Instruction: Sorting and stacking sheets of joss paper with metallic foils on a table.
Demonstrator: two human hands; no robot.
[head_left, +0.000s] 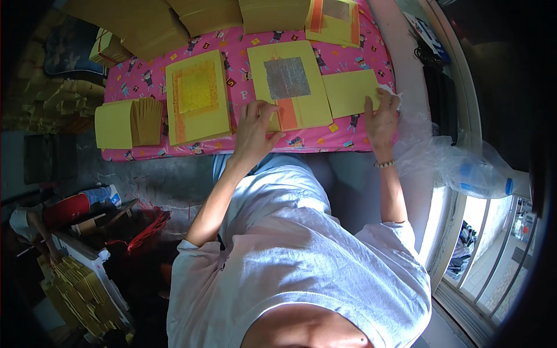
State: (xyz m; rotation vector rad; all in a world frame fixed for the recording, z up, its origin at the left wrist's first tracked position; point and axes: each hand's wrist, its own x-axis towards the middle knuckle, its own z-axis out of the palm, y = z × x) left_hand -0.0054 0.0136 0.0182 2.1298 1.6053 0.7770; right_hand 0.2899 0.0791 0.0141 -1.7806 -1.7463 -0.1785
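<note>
My left hand is at the near left edge of a yellow paper stack printed with a silver square and orange bands. Its fingers curl loosely, thumb apart from the forefinger, and I see nothing held between them. At the right, my right hand, with a beaded bracelet on the wrist, has its fingers spread at the end of a plain yellow sheet. A crumpled white piece shows by its fingertips. Left of my left hand lies another yellow stack with a gold square on an orange patch.
The table wears a pink patterned cover. A fanned yellow paper bundle lies at its left; tall paper stacks line the back. Clear plastic bags hang by the barred window at right. Lower left, another person's arm is near paper bundles.
</note>
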